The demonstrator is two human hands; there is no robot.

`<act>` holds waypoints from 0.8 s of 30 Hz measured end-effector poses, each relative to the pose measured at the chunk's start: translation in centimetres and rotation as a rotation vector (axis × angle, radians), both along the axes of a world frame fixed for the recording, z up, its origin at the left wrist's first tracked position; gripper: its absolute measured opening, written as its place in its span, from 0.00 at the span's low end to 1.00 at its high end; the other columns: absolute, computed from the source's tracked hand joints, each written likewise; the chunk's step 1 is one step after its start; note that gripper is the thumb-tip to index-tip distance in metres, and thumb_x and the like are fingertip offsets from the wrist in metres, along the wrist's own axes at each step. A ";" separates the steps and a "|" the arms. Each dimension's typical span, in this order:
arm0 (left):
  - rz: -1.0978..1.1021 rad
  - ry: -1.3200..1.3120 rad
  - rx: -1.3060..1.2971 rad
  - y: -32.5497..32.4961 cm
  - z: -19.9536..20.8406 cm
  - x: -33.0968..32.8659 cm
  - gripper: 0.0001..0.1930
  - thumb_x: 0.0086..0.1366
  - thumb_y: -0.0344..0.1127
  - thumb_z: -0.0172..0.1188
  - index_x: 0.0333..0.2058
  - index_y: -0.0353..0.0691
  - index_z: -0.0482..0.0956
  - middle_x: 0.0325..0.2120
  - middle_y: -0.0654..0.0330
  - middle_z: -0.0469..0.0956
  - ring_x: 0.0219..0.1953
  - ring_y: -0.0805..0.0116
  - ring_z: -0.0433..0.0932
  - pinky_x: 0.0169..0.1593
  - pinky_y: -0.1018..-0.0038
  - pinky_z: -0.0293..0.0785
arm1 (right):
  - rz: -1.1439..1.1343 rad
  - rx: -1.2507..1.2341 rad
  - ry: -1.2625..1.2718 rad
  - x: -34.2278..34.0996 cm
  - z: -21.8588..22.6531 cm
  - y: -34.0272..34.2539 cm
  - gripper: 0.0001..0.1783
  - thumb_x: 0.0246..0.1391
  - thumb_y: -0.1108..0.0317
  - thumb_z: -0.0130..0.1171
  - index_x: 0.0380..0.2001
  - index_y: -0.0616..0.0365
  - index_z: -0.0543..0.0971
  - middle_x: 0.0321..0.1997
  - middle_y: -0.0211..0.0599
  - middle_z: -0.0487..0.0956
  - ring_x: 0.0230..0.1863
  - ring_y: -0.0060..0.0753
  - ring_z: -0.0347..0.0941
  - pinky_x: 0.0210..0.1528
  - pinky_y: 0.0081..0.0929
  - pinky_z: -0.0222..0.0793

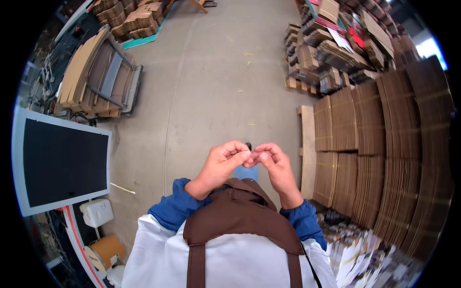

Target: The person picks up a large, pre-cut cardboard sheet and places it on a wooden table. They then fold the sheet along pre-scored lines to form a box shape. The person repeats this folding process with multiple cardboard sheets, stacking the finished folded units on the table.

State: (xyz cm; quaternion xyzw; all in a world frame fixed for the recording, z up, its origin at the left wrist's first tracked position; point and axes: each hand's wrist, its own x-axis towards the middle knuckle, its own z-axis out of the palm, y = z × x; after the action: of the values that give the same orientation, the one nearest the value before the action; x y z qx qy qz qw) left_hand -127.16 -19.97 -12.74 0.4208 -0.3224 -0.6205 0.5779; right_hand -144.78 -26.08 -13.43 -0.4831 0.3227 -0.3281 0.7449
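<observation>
From my remote feed I saw the left hand (220, 165) and the right hand (277, 169) raised in front of the brown apron (235, 218), fingertips meeting or nearly so. The left thumb looked pressed toward its fingers and the right hand was loosely curled, but I could not tell whether either pinched anything small or thin. The apron, the nearest thing I could make out, lay across the person's front, just below the hands. As for progress, the flat brown cardboard (370, 120) was already stacked in tiers on the right, and the cart (111, 79) on the left was loaded with cardboard sheets (79, 67). Yellow scraps (251, 124) lay on the floor (216, 91). I judged the fingerwork unfinished; how much was left, I couldn't tell.
</observation>
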 end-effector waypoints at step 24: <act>0.463 -0.993 -0.240 -52.0 0.9 14.6 0.04 0.62 0.27 0.60 0.36 0.36 0.76 0.27 0.56 0.76 0.28 0.62 0.77 0.32 0.70 0.72 | 0.201 -0.539 0.432 18.8 2.9 -57.7 0.16 0.52 0.72 0.66 0.43 0.65 0.75 0.36 0.38 0.81 0.39 0.25 0.77 0.44 0.24 0.73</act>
State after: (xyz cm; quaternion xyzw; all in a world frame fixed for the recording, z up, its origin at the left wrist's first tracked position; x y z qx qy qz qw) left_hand -112.53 -71.93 -11.81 0.6535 -0.5234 -0.1637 0.5218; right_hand -125.98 -83.79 -10.55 -0.7497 0.3254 -0.2168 0.5339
